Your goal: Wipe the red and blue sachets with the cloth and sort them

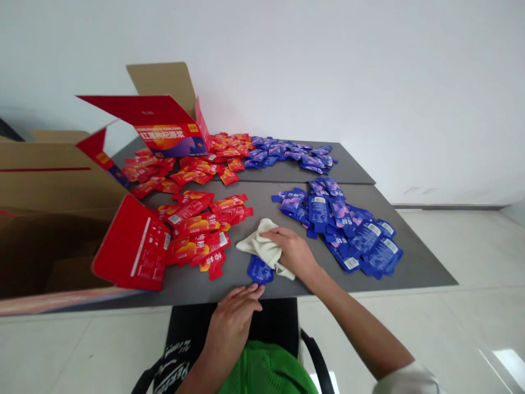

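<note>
A single blue pouch lies flat near the front edge of the grey table. My right hand is closed on a cream cloth, which covers the upper part of that pouch. At the pouch's near end, my left hand holds it by the tip with its fingers close together. To the left of the cloth lies a loose pile of red pouches. Blue pouches are heaped to its right.
An open cardboard box with red flaps stands at the left edge. Behind it is a red printed box with raised flaps. More red pouches and blue pouches line the back. A green garment shows below.
</note>
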Demonstrator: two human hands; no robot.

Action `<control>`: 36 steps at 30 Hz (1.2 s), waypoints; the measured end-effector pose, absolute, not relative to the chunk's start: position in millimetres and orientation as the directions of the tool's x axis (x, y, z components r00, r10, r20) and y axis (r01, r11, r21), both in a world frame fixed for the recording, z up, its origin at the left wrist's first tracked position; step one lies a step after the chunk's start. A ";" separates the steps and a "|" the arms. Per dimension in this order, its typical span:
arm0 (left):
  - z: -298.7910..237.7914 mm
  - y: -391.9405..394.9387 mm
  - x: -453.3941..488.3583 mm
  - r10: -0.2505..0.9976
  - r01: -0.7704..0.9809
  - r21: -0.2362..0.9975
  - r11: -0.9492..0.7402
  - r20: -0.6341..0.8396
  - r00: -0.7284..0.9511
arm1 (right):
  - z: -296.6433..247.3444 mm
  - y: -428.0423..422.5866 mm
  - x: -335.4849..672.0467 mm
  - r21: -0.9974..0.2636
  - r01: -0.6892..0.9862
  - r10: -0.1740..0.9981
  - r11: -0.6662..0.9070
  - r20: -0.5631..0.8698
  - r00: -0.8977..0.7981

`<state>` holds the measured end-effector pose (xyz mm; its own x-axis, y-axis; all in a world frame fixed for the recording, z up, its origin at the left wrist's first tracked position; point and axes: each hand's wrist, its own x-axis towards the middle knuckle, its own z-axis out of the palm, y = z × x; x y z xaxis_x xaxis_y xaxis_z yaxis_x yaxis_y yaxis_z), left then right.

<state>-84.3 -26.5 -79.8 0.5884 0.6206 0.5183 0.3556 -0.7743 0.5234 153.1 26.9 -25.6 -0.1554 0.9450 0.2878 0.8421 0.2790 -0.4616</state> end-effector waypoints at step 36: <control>-10.7 72.8 1.6 0.859 0.646 0.621 -0.444 0.092 0.503 | -61.9 -71.5 208.3 -0.868 0.464 0.760 0.178 0.421 0.495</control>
